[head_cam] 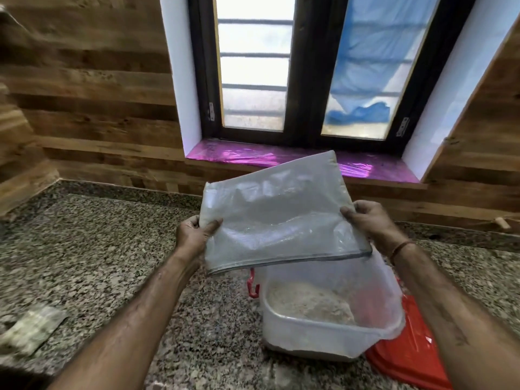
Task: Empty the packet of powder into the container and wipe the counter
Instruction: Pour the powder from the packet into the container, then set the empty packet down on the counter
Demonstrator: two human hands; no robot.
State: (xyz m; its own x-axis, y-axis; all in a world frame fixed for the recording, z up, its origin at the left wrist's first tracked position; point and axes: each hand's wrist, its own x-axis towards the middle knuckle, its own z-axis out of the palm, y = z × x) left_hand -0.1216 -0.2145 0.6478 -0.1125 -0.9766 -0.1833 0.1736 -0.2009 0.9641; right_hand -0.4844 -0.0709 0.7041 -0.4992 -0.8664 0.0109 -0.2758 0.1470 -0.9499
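Observation:
A clear plastic packet (278, 212) with a zip edge hangs in the air above the container, its zip edge lowest and tilted down toward me. My left hand (194, 235) grips its left edge and my right hand (371, 218) grips its right edge. The packet looks flat and nearly empty. Below it stands a translucent plastic container (332, 333) on the speckled granite counter (112, 249), with pale powder (306, 302) lying on its bottom. A red latch (252, 285) hangs at the container's left side.
A red lid (405, 358) lies on the counter right of the container, partly under it. A greyish cloth (31, 327) lies at the left near the counter's front. Wood-panelled walls enclose the counter; a window with a pink-lined sill (281, 159) is behind.

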